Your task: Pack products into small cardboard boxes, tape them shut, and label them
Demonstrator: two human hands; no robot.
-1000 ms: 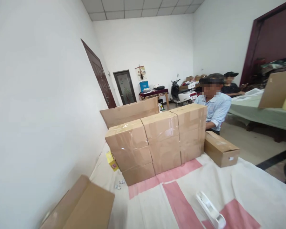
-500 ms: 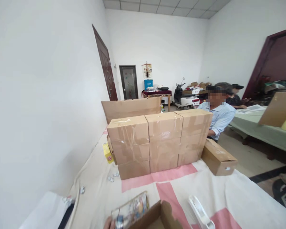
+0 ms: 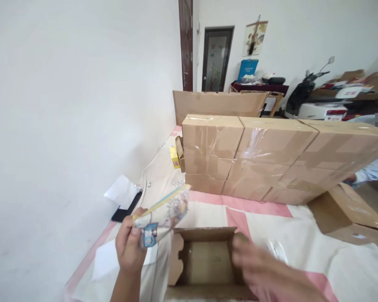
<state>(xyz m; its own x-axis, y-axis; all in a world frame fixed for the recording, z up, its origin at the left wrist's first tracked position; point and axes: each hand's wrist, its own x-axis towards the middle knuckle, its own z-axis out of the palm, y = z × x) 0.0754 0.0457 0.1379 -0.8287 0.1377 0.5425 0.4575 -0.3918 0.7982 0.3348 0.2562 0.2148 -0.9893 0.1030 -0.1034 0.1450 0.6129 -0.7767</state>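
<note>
In my left hand [image 3: 130, 241] is a flat clear plastic packet [image 3: 168, 212] with colourful printed contents and a blue label, tilted up above the table. The fingers close on its near left end. Just right of the packet, an open cardboard box [image 3: 208, 262] lies before me, its flaps raised; no contents show inside. Motion smears my right hand [image 3: 252, 260] at the box's right edge, hiding part of that side; its fingers are too blurred to read. Behind that hand, a white tape dispenser [image 3: 279, 251] is partly covered.
A wall of stacked, taped cartons [image 3: 261, 151] crosses the table. At its right end lies another carton [image 3: 353, 214], near a co-worker's sleeve [image 3: 374, 170]. Left are white papers [image 3: 105, 260], a black flat object [image 3: 126, 212] and a small yellow box [image 3: 174, 157].
My view has turned left and down. The packet is now raised and tilted in my left hand, and the right hand has come into view by the open box.
</note>
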